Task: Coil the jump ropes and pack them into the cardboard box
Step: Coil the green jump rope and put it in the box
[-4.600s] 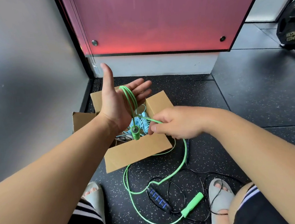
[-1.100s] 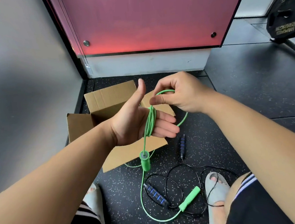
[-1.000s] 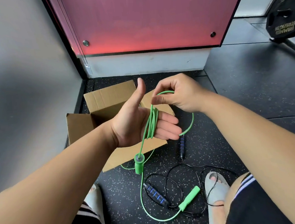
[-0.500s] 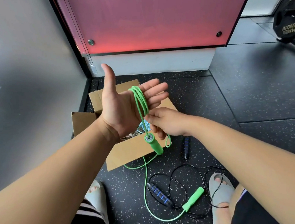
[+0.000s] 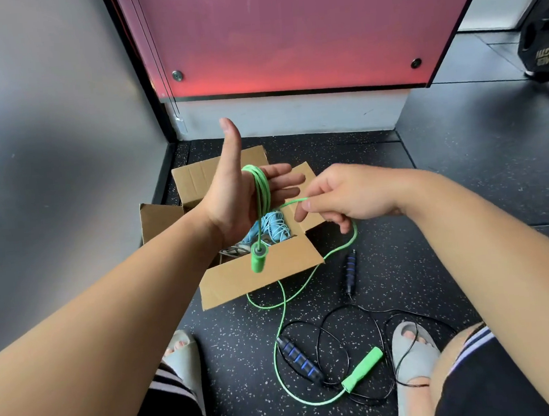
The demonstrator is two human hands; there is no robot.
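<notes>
My left hand (image 5: pixel 239 194) is held flat above the cardboard box (image 5: pixel 265 274), thumb up, fingers straight. Several loops of the green jump rope (image 5: pixel 262 192) are wound round its palm, and one green handle (image 5: pixel 257 260) dangles below it. My right hand (image 5: pixel 347 195) pinches the green cord just right of the left fingers. The cord runs down to the floor and ends at the second green handle (image 5: pixel 363 370). A light blue rope (image 5: pixel 273 227) lies coiled inside the box. A black jump rope with blue-ringed handles (image 5: pixel 298 360) lies loose on the floor.
The box stands in a corner between a grey wall (image 5: pixel 48 143) on the left and a red panel (image 5: pixel 285 33) behind. My two feet in grey slides (image 5: pixel 409 351) flank the ropes on the speckled black floor. A black weight plate (image 5: pixel 546 42) stands far right.
My right hand has risen from below the left palm to the right of the fingers, carrying the cord up. The dangling green handle has swung slightly left.
</notes>
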